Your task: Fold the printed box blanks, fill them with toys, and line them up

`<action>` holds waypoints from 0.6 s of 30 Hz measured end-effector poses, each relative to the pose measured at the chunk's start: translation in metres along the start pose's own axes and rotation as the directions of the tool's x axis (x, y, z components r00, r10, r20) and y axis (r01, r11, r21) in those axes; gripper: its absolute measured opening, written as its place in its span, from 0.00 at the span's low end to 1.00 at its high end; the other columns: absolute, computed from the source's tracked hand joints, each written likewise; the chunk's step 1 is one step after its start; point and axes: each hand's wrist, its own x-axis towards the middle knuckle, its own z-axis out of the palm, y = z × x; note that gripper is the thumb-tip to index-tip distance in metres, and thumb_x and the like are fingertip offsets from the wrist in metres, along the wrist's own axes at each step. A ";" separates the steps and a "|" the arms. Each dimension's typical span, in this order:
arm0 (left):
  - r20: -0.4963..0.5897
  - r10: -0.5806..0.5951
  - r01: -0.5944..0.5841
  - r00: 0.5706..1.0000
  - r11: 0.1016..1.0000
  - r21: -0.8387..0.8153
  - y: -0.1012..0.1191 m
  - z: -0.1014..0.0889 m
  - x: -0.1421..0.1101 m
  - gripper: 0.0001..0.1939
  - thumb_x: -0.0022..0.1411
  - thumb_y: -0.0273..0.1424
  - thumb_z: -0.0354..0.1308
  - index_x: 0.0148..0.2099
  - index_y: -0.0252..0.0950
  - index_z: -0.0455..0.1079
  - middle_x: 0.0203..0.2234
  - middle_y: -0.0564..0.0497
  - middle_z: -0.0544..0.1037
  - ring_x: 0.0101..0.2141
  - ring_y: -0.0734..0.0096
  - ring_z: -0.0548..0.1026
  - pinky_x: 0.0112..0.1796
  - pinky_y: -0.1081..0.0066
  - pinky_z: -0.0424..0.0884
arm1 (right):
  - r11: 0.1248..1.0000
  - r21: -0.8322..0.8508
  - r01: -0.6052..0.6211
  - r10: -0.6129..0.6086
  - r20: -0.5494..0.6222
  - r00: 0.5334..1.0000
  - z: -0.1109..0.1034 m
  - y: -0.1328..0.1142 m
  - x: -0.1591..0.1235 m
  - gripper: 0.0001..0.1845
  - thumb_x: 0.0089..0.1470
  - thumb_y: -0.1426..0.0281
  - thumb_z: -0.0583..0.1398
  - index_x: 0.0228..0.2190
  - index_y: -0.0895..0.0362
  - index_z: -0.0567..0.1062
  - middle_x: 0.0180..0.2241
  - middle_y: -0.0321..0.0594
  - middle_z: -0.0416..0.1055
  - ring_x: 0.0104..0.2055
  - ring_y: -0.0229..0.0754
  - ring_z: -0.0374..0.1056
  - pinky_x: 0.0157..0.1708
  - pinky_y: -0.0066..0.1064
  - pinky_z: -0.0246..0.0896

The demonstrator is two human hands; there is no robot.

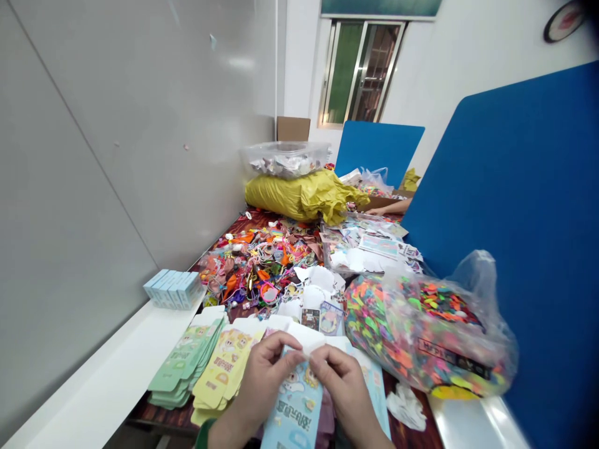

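Note:
Between my two hands is a light blue printed carton [294, 408] with a white top flap, seemingly flat or partly folded. My left hand [269, 377] pinches its upper left edge, thumb on the front. On the upper right, my right hand [341, 380] grips the flap with thumb and forefinger. To the left lie fanned stacks of green flat cartons [187, 352] and yellow flat cartons [224, 368]. Purple cartons [326, 418] and more blue cartons [374, 374] show partly behind my hands.
Small blue boxes [173, 289] stand on the left ledge. Colourful trinkets [262, 262] cover the table beyond. At right sits a clear bag of bright pieces [430, 330], beside a blue partition [515, 237]. A yellow sack [299, 193] supports a clear bin [287, 156]. Another person's arm [390, 207] reaches in behind.

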 end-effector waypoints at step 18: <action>0.251 0.007 0.089 0.968 0.925 -0.370 -0.002 -0.004 -0.007 0.38 0.44 0.34 0.73 0.56 0.44 0.60 0.38 0.52 0.73 0.33 0.70 0.72 0.36 0.71 0.68 | 0.999 0.027 0.018 -0.015 -0.112 0.994 -0.004 -0.002 -0.001 0.28 0.50 0.64 0.65 0.54 0.48 0.70 0.35 0.38 0.79 0.35 0.43 0.74 0.33 0.32 0.70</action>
